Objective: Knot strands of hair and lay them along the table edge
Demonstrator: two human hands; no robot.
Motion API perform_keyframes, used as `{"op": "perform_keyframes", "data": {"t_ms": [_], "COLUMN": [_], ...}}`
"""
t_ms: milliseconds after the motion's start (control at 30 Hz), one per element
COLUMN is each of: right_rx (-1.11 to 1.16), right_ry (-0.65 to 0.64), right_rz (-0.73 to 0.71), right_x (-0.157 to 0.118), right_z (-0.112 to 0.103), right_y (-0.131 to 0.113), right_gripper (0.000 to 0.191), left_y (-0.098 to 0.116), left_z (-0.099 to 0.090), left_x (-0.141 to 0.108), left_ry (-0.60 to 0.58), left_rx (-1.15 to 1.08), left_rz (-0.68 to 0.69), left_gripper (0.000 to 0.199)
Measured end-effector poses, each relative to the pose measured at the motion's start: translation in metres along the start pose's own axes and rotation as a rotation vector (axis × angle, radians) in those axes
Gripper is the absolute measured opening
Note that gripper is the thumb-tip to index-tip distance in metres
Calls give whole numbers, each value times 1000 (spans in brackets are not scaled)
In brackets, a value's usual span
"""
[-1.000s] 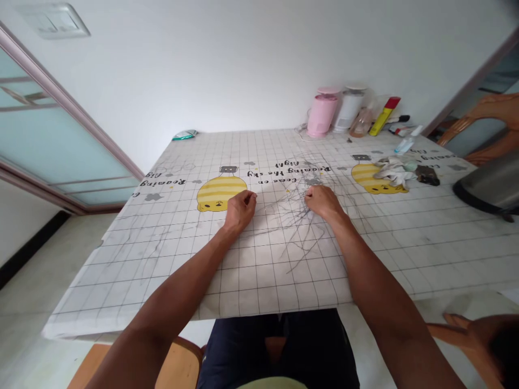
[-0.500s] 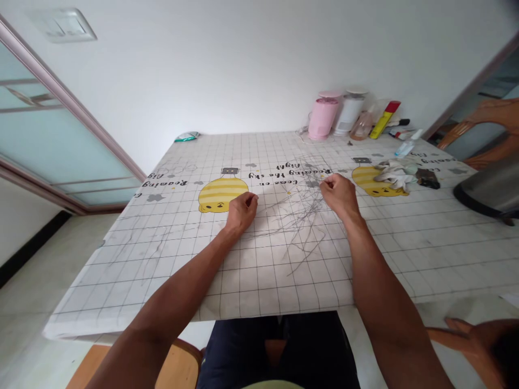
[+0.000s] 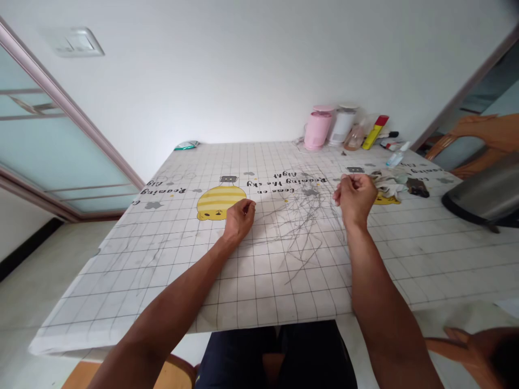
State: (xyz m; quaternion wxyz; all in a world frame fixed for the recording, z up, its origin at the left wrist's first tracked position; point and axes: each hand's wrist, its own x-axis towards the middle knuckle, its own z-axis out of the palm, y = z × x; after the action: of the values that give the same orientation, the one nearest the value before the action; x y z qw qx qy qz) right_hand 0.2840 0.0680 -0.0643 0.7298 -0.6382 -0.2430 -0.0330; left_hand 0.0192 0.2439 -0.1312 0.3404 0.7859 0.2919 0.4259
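A loose tangle of thin grey strands (image 3: 306, 216), like fine wire or thread, lies spread over the checked tablecloth (image 3: 259, 292) between my hands. My left hand (image 3: 240, 220) rests at the tangle's left side, over a printed yellow balloon, thumb and forefinger pinched together. What sits in that pinch is too fine to make out. Just right of the tangle, my right hand (image 3: 356, 199) is raised slightly, its fingers closed in a pinch. A faint grey strand trails below it. Further fine strands (image 3: 158, 248) are spread on the cloth at the left.
Along the wall stand a pink cylinder (image 3: 318, 131), a white cylinder (image 3: 343, 127), a bottle (image 3: 354, 138) and a yellow-red can (image 3: 375, 133). A crumpled cloth (image 3: 391, 183), a small clear bottle (image 3: 397, 155) and a metal kettle (image 3: 486, 194) occupy the right. A green packet (image 3: 186, 145) lies back left.
My right hand has moved right, away from the middle of the tangle, and turned a little. The left hand stays nearly in place. The view has tilted slightly upward.
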Motion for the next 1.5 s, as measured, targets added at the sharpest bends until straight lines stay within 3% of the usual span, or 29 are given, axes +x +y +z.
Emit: {"op": "perform_keyframes", "data": {"t_ms": [100, 233, 333, 400, 533, 733, 900, 1067, 1500], "right_rx": [285, 528, 592, 591, 524, 389, 368, 300, 357], "right_ry": [14, -213, -380, -468, -564, -642, -708, -695, -723], "right_rz": [103, 330, 431, 472, 510, 513, 500, 455, 315], "right_x": [-4, -32, -67, -89, -115, -112, -107, -107, -99], "right_z": [6, 32, 56, 67, 75, 71, 69, 70, 81], "right_y": [-4, -2, 0, 0, -1, -4, -3, 1, -16], "right_gripper": [27, 33, 35, 37, 40, 35, 46, 49, 30], "left_y": [9, 31, 43, 47, 52, 53, 48, 46, 43], "left_z": [0, 6, 12, 13, 7, -2, -1, -2, -18], "left_x": [-5, -18, -25, -27, -26, -19, -16, -14, 9], "left_ry": [-13, -145, -216, -196, -123, -177, -162, -171, -310], "left_rx": [-76, -300, -412, -459, -548, -681, -718, -692, -868], "left_rz": [-25, -115, -186, -183, -126, -124, -131, -131, -160], "left_gripper": [28, 36, 48, 53, 42, 35, 38, 40, 38]}}
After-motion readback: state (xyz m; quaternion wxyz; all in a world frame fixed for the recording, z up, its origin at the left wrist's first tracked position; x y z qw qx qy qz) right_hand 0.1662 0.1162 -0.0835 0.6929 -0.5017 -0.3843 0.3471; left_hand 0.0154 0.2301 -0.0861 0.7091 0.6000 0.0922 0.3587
